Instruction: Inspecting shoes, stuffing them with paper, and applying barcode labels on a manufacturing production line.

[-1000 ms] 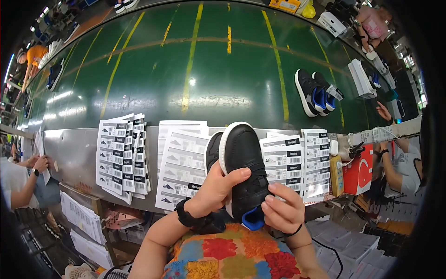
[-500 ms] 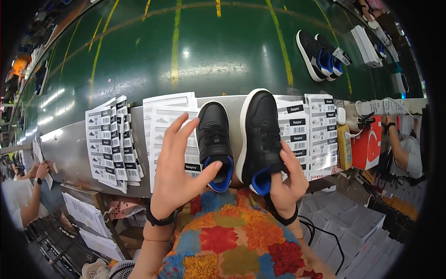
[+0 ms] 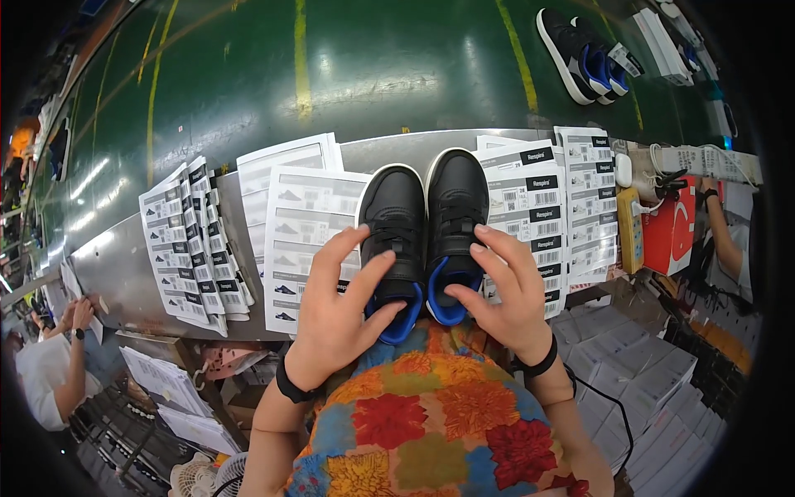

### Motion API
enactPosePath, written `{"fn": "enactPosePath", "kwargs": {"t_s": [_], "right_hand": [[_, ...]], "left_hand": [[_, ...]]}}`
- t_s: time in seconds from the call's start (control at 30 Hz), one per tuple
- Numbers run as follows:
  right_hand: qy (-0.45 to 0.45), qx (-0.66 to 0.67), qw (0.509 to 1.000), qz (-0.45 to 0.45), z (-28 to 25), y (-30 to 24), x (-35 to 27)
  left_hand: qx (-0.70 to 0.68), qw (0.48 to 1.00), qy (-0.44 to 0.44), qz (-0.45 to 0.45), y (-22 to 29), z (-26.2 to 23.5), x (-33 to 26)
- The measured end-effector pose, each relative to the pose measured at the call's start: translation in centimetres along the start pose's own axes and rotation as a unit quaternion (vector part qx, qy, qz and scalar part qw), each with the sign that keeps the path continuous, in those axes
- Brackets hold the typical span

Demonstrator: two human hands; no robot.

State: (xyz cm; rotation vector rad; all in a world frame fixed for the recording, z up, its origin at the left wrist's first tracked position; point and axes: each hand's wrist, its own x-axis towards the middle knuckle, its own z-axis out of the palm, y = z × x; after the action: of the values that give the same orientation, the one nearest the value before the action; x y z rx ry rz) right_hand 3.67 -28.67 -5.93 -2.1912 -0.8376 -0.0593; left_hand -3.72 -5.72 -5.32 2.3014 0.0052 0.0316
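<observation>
Two small black shoes with white soles and blue linings stand side by side, toes pointing away, on the metal ledge (image 3: pixel 132 265) over sheets of labels. My left hand (image 3: pixel 339 315) grips the heel of the left shoe (image 3: pixel 393 219), fingers spread over its laces. My right hand (image 3: pixel 505 290) holds the heel of the right shoe (image 3: pixel 457 203) the same way. Both wrists wear dark bands.
Label sheets (image 3: pixel 302 219) and label strips (image 3: pixel 195 240) cover the ledge. Beyond it runs a green conveyor belt (image 3: pixel 373 66) carrying another pair of black and blue shoes (image 3: pixel 580 54). White boxes (image 3: pixel 646 389) are stacked at lower right. Other people work at left (image 3: pixel 50 373) and right (image 3: pixel 729 240).
The shoe I held upright a second ago has been laid down; now both shoes rest flat side by side on the ledge, with my hands on their heels.
</observation>
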Motion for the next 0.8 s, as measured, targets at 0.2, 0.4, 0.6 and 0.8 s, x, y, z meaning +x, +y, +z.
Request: {"fn": "enactPosePath", "kwargs": {"t_s": [0.2, 0.4, 0.6, 0.8], "right_hand": [[-0.03, -0.105, 0.984, -0.139, 0.7, 1.3, 0.9], [0.007, -0.1, 0.979, -0.18, 0.6, 1.8, 2.2], [-0.011, 0.098, 0.995, 0.001, -1.9, 0.3, 7.5], [-0.101, 0.279, 0.938, 0.176, -2.5, 2.1, 9.7]], "left_hand": [[0.127, 0.954, 0.011, 0.27, -1.3, 0.6, 1.4], [0.1, 0.942, 0.048, 0.317, -1.0, 0.5, 3.0], [-0.031, 0.992, 0.055, 0.112, 2.4, -3.4, 6.6], [-0.155, 0.986, -0.035, -0.045, 2.9, -4.5, 9.4]]}}
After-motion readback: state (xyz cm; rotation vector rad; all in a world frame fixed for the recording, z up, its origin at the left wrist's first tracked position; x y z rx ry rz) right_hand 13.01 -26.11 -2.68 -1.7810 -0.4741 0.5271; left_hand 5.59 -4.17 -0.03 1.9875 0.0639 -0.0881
